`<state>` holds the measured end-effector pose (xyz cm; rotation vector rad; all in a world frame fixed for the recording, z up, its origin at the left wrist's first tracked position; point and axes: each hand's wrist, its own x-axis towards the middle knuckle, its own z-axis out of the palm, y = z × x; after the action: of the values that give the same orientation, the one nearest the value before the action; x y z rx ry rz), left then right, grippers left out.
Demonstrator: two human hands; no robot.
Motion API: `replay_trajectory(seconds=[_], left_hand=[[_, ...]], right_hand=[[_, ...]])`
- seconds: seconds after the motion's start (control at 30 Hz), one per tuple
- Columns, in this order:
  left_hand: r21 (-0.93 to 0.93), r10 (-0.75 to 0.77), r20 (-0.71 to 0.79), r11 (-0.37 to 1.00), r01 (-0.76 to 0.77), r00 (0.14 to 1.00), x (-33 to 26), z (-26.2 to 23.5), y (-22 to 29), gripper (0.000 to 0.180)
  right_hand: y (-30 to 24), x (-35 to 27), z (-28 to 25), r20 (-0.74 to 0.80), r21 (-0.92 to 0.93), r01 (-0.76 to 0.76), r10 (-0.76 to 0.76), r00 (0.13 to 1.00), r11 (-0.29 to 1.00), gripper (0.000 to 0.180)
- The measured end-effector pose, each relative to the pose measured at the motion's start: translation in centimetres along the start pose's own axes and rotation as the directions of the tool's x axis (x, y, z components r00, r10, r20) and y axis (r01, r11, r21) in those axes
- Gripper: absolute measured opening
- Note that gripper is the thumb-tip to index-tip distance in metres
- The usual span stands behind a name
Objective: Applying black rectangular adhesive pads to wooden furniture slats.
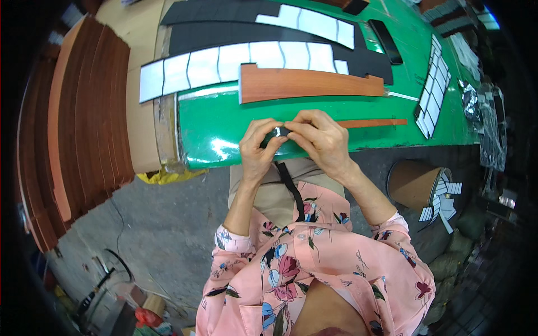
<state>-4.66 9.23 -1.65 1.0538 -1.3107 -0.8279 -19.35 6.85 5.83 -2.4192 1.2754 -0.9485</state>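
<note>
Far L of frame: stack of red-brown wood boards, on edge. Next to it, upper L, tan cardboard by the green tabletop. Upper ctr-L: black sheets; long white segmented strip overlaps their lower edge. Ctr of frame: L hand, thumb + fingers clamped on small dark piece w/ shiny white patch, which sits mid-frame between both hands, at tabletop's near edge. R hand just R of it, fingertips pinched together at piece's R end; exact contact hidden by fingers, can't tell how much it grips. Above hands: notched brown wood panel. R of R hand: thin brown strip. Upper R: black block, then white segmented sheet, tilted. Mid-R, below tabletop: brown bin w/ white scraps at its mouth.
</note>
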Motion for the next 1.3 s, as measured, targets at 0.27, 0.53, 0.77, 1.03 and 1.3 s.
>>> replay_trajectory(seconds=[0.27,0.53,0.77,1.03,1.3], left_hand=[[0.217,0.23,-0.01,0.95,-0.223,0.973,0.0,0.0,0.1,0.032],[0.361,0.353,0.069,0.863,-0.354,0.933,0.1,0.1,0.0,0.03],[0.364,0.33,0.198,0.85,-0.382,0.923,0.3,-0.9,0.8,0.034],[0.287,0.156,0.035,0.945,-0.16,0.987,-1.5,-0.2,-2.2,0.052],[0.347,0.146,0.073,0.924,-0.162,0.987,-1.3,-0.1,-1.9,0.042]], right_hand=[[1.5,-1.6,-1.0,0.008,-0.023,0.121,-0.121,0.993,0.992,0.032],[1.5,-1.5,-1.0,0.044,0.066,0.05,-0.053,0.998,0.997,0.026],[7.3,2.9,-5.2,0.329,0.451,-0.368,0.232,0.915,0.813,0.031],[19.6,12.4,-1.2,0.145,-0.161,-0.109,0.132,0.981,0.981,0.033],[18.5,20.5,6.8,0.144,-0.193,0.185,-0.159,0.977,0.963,0.006]])
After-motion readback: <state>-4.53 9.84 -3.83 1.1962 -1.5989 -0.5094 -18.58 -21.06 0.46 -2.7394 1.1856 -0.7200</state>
